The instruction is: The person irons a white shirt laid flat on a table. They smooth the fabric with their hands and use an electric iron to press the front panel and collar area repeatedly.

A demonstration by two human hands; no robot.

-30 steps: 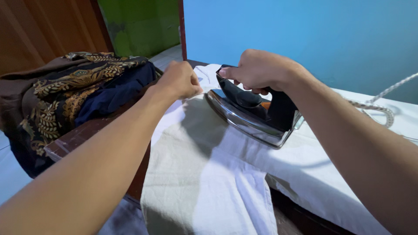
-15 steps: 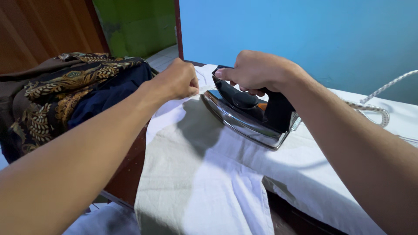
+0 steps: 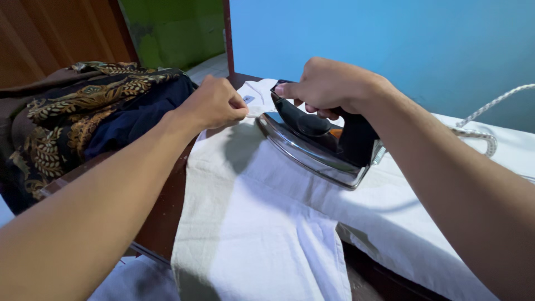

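A white garment [image 3: 262, 223] lies spread over the cloth-covered ironing surface [image 3: 501, 150] and hangs off the near edge. My right hand [image 3: 329, 86] is wrapped around the black handle of a chrome flat iron [image 3: 317, 145], which rests sole-down on the garment near its collar end. My left hand [image 3: 214, 103] pinches the garment's edge just left of the iron's tip, fingers closed on the fabric.
A pile of dark clothes with gold-patterned fabric [image 3: 83, 117] sits to the left on the brown wooden table [image 3: 161, 217]. The iron's braided white cord [image 3: 479, 120] loops away to the right. A blue wall [image 3: 390, 39] stands behind.
The iron and my right hand have stayed in nearly the same spot. My left hand has closed into a tighter pinch on the garment edge by the iron's tip.
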